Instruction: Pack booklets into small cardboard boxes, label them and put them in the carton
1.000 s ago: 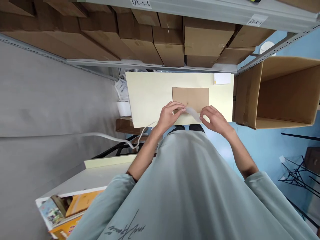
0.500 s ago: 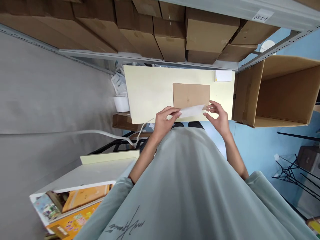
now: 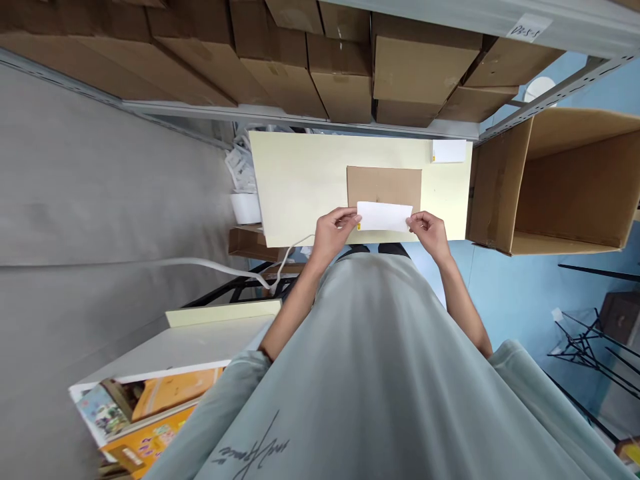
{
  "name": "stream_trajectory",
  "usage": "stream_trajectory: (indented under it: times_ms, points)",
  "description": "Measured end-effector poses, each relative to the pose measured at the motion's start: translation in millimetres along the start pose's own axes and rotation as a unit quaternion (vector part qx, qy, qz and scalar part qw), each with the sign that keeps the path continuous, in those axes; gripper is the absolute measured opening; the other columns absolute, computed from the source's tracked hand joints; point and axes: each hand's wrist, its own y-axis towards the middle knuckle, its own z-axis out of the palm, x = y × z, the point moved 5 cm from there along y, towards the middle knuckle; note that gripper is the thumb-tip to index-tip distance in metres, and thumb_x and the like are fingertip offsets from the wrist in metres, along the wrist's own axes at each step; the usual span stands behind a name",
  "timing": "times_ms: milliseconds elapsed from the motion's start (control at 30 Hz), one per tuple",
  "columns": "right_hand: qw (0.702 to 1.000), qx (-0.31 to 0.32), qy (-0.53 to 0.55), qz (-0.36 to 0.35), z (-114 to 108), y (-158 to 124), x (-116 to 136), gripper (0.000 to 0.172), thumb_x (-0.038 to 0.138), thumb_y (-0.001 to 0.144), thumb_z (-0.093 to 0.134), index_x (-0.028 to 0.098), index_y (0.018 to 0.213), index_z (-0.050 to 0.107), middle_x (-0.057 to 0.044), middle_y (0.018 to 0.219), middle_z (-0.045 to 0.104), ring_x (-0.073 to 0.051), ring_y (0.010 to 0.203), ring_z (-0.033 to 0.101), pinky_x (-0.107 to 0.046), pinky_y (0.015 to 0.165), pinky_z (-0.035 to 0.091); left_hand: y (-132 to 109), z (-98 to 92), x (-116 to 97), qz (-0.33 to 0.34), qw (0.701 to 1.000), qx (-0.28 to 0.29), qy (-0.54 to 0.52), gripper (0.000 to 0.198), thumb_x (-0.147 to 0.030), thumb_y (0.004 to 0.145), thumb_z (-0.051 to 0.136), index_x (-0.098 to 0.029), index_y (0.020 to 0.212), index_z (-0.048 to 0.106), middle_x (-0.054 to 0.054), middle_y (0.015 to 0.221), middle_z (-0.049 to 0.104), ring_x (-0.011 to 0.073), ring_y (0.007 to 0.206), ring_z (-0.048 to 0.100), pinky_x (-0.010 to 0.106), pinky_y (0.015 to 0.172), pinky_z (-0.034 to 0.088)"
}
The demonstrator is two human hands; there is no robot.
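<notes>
A white paper slip [image 3: 385, 217] with a small yellow mark at its lower left corner is stretched flat between my hands. My left hand [image 3: 334, 230] pinches its left end between thumb and fingers. On the opposite end, my right hand [image 3: 430, 232] has its thumb and fingertips closed on the edge. Beneath and behind the slip lies a flat piece of brown cardboard [image 3: 384, 183], its near part covered by the slip. Both rest over the pale cream tabletop [image 3: 303, 180].
White slips [image 3: 449, 151] with a similar yellow mark lie at the table's back right corner. A large open cardboard box [image 3: 500, 187] stands to the right. Shelved cartons [image 3: 425, 70] overhang the back. A white cable [image 3: 215, 269] runs at the left.
My right hand has moved left and closed on the slip's right end. The slip, tilted and held only by my left hand before, is now level and facing up.
</notes>
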Motion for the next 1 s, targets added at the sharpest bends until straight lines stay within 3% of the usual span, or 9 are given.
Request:
stream_trajectory:
  times_ms: [100, 233, 400, 700, 1000]
  points:
    - [0.999, -0.006, -0.040, 0.003, 2, 20, -6, 0.034, 0.057, 0.091, 0.069, 0.024, 0.084, 0.067, -0.002, 0.078, 0.071, -0.021, 0.078, 0.067, -0.037, 0.078, 0.058, 23, 13.0, 15, -0.038, 0.999, 0.002, 0.009, 0.033, -0.033, 0.093, 0.075, -0.019, 0.123, 0.078, 0.006, 0.105, 0.083, 0.0208, 0.096, 0.078, 0.034, 0.092, 0.063]
    - [0.993, -0.025, -0.116, 0.004, 5, 48, -11, 0.025, 0.047, 0.095, 0.063, 0.024, 0.083, 0.063, -0.004, 0.083, 0.073, -0.021, 0.080, 0.067, -0.037, 0.081, 0.056, 55, 26.5, 26, -0.069, 0.997, -0.012, 0.042, 0.057, -0.022, 0.090, 0.076, -0.019, 0.146, 0.064, 0.004, 0.100, 0.083, 0.0196, 0.096, 0.078, 0.034, 0.096, 0.061]
    - [0.983, -0.024, -0.183, 0.020, 13, 68, -14, 0.023, 0.042, 0.099, 0.059, 0.025, 0.085, 0.061, -0.006, 0.089, 0.076, -0.023, 0.084, 0.068, -0.036, 0.082, 0.054, 78, 34.2, 35, -0.100, 0.990, -0.029, 0.096, 0.052, -0.023, 0.090, 0.075, -0.022, 0.141, 0.065, 0.003, 0.103, 0.084, 0.0224, 0.098, 0.078, 0.039, 0.101, 0.059]
    - [0.967, -0.016, -0.246, 0.055, 23, 78, -18, 0.020, 0.034, 0.104, 0.055, 0.025, 0.086, 0.060, -0.009, 0.098, 0.078, -0.026, 0.092, 0.069, -0.039, 0.090, 0.053, 81, 38.5, 36, -0.120, 0.981, -0.045, 0.146, 0.036, -0.022, 0.089, 0.074, -0.030, 0.123, 0.066, 0.000, 0.101, 0.084, 0.0247, 0.105, 0.079, 0.040, 0.098, 0.058]
    - [0.954, -0.024, -0.292, 0.064, 29, 87, -25, 0.018, 0.032, 0.104, 0.058, 0.025, 0.089, 0.064, -0.013, 0.106, 0.078, -0.031, 0.102, 0.071, -0.045, 0.096, 0.057, 77, 43.6, 27, -0.103, 0.976, -0.051, 0.187, 0.037, -0.017, 0.092, 0.070, -0.031, 0.125, 0.063, 0.000, 0.101, 0.084, 0.0269, 0.111, 0.078, 0.040, 0.099, 0.056]
